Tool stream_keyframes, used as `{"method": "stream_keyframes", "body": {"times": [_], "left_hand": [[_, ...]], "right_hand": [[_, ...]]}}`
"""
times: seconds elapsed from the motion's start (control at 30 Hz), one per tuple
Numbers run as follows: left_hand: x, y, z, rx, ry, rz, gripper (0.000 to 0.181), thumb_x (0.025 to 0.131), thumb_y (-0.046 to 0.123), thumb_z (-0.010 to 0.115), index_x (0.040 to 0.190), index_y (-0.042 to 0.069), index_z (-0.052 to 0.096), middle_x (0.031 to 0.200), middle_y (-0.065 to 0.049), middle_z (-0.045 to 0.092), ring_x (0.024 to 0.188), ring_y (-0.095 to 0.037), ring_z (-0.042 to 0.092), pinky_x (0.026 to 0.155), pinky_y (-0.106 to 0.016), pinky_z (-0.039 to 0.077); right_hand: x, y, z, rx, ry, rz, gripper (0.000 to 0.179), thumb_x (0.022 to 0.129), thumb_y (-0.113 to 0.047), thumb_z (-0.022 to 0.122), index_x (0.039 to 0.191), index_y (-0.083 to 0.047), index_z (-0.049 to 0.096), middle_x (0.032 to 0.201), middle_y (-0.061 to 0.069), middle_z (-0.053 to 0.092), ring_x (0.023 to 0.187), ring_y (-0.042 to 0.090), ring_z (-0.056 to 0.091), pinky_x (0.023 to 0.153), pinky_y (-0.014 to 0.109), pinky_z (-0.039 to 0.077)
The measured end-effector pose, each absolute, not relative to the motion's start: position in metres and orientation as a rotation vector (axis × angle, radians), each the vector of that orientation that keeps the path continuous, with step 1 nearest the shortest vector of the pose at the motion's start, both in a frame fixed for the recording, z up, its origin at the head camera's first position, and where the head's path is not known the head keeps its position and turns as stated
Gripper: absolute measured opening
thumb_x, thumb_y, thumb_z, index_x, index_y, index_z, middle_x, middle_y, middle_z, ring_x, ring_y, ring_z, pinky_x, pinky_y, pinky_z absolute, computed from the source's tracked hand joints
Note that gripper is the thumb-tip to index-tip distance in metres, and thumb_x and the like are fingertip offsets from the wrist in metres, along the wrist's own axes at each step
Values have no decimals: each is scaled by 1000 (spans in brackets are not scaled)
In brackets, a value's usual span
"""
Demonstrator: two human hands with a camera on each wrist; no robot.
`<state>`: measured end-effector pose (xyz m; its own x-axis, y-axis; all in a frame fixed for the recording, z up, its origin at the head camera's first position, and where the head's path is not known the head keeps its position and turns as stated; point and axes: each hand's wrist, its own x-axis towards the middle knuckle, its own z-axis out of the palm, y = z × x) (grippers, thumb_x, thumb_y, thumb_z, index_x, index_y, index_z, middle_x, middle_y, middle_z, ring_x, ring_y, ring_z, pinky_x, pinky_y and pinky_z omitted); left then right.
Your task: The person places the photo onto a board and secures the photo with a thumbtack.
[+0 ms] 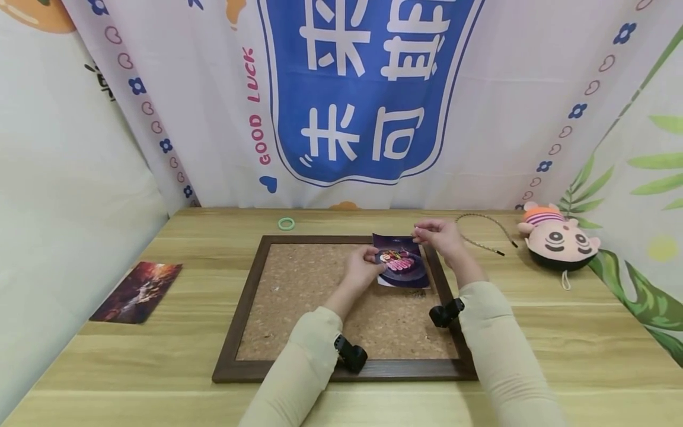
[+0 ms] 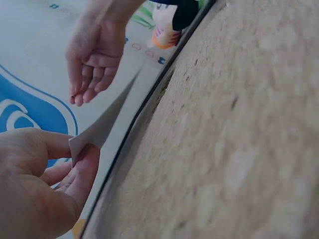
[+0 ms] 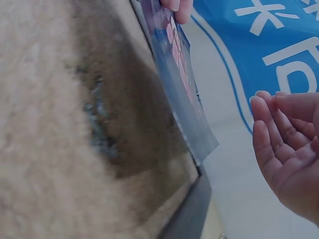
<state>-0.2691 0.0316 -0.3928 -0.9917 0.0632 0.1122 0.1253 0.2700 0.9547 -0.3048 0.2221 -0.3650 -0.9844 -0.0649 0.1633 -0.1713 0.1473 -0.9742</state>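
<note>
A printed photo of a plate of food is held up over the right part of a framed corkboard. My left hand pinches its left edge between thumb and fingers; the left wrist view shows the sheet bent and raised off the cork. Beyond the photo's upper right corner, my right hand brings thumb and fingertips together around a tiny thing like a pushpin, mostly hidden. In the right wrist view this hand stands apart from the photo. A small dark cluster lies on the cork, blurred.
A second dark red photo lies left of the board on the wooden table. Behind the board is a green ring. A thin braided band and a plush toy lie at the back right.
</note>
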Motion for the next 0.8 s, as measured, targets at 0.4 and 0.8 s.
{"method": "stream_keyframes", "body": {"times": [0.4,0.8], "left_hand": [[-272,32,-407,-234,-2626,-1578,29,64,5,74,90,-1,61,69,-3,56,64,-13,51,58,-23,42],[-270,35,-405,-243,-2748,-1414,27,65,12,74,87,4,61,71,0,53,65,-12,48,58,-24,39]], "right_hand": [[-304,217,-377,50,-2390,1860,26,83,-2,55,103,14,55,76,8,62,69,17,61,69,37,47],[-305,211,-385,82,-2474,1783,27,84,-4,53,103,15,55,84,20,61,76,28,60,62,30,48]]}}
